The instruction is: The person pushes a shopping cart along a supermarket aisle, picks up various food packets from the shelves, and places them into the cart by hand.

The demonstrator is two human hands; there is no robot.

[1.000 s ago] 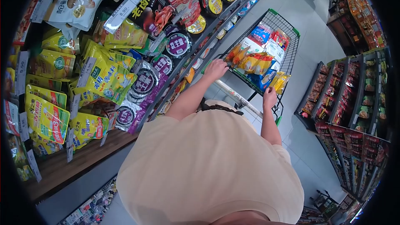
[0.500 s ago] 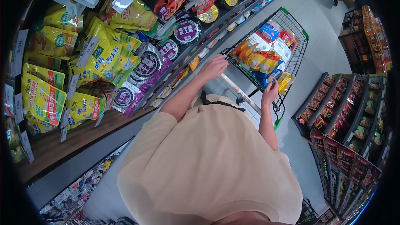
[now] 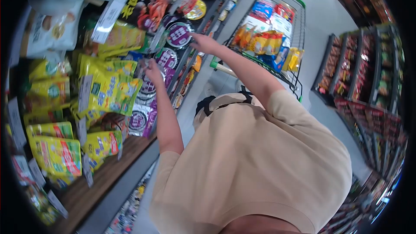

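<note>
Purple-and-silver packets (image 3: 139, 120) with round purple labels run in a slanting row along the shelf, close by both hands. The uppermost packet (image 3: 178, 34) lies just ahead of the fingertips of the right hand (image 3: 206, 43), which reaches forward with its thumb parted from the fingers. Midway along the same row is the left hand (image 3: 154, 73), its fingers bent next to a middle packet (image 3: 167, 59); blur hides the tips, so I cannot tell whether they pinch anything.

On the outer side of the left hand are yellow seasoning pouches (image 3: 110, 87), with a white price tag (image 3: 85, 93) in front of them. More yellow pouches (image 3: 56, 151) lie farther out and lower from that hand, near a brown wooden shelf edge (image 3: 95, 186). Ahead of the right hand, farther along the shelf, are packs with round yellow labels (image 3: 196, 9) and a dark package picturing red food (image 3: 154, 15).

Beyond the right forearm stands a shopping cart (image 3: 299, 3) with green corners, its handle (image 3: 223, 68) just beside that forearm. Inside lie yellow snack bags (image 3: 268, 42) and a blue bag (image 3: 281, 60). Well apart from both hands, past the cart, is a rack of red packages (image 3: 360, 76).
</note>
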